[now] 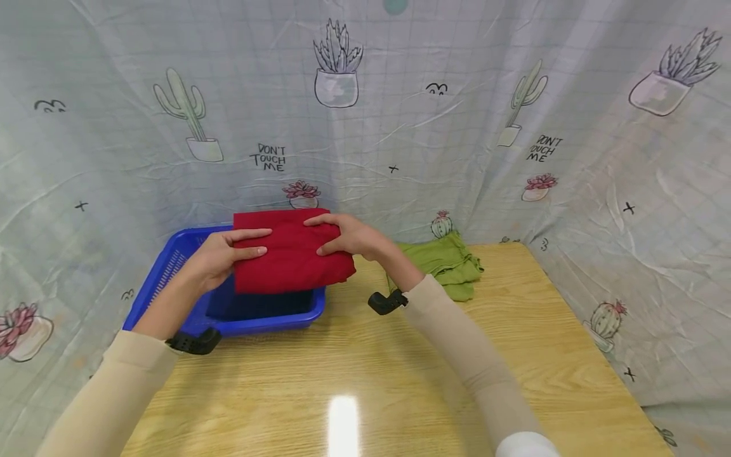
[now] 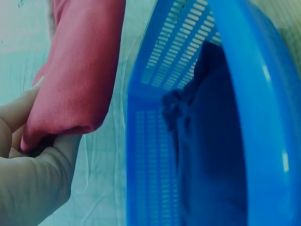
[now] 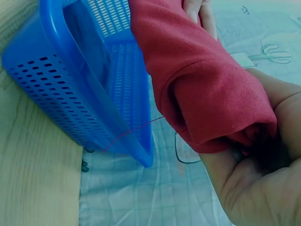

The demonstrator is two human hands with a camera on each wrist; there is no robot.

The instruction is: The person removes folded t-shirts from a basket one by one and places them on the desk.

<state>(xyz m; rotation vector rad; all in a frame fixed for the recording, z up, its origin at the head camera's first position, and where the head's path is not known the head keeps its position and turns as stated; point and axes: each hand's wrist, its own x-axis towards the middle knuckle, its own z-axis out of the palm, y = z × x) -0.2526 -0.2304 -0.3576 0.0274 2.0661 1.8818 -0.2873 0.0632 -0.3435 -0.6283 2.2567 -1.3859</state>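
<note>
A folded red cloth (image 1: 285,254) is held up between both hands, above the blue plastic basket (image 1: 228,329). My left hand (image 1: 214,260) grips its left edge, with fingers on top and the rest of the hand underneath. At the opposite end, my right hand (image 1: 348,238) pinches the cloth the same way; in the right wrist view that end shows rolled folds and a loose red thread. Inside the basket lies a dark blue cloth (image 2: 211,141), seen in the left wrist view. The red cloth hides part of the basket from the head view.
A green cloth (image 1: 445,263) lies on the wooden table (image 1: 365,374) at the back right, partly behind the right forearm. A printed curtain (image 1: 388,114) hangs close behind the basket and along both sides of the table.
</note>
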